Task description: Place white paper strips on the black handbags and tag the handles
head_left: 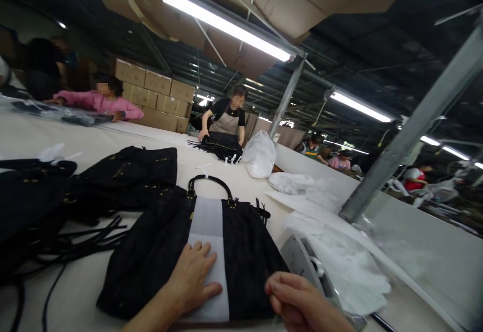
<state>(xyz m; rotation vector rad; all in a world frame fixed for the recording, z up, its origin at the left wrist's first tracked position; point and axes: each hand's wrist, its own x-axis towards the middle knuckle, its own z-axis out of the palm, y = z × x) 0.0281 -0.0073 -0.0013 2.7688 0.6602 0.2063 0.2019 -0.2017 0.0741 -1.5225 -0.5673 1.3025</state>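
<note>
A black handbag (249,256) lies flat on the pale table, its curved handle pointing away from me. Down its middle runs a strip of thin white-grey sheet (207,216). My left hand (194,274) rests on this strip with its fingers stretched and the thumb out to the side. Over the bag's lower right edge, my right hand (294,297) has its fingers curled and pressed together. Whatever may be between those fingertips is too small or blurred to make out.
More black bags (128,176) with loose straps lie to the left. A grey tape dispenser-like holder (307,261) and crumpled clear plastic (347,256) are on the right, near a slanted metal post (407,126). Across the table, a person in an apron (226,115) handles another black bag.
</note>
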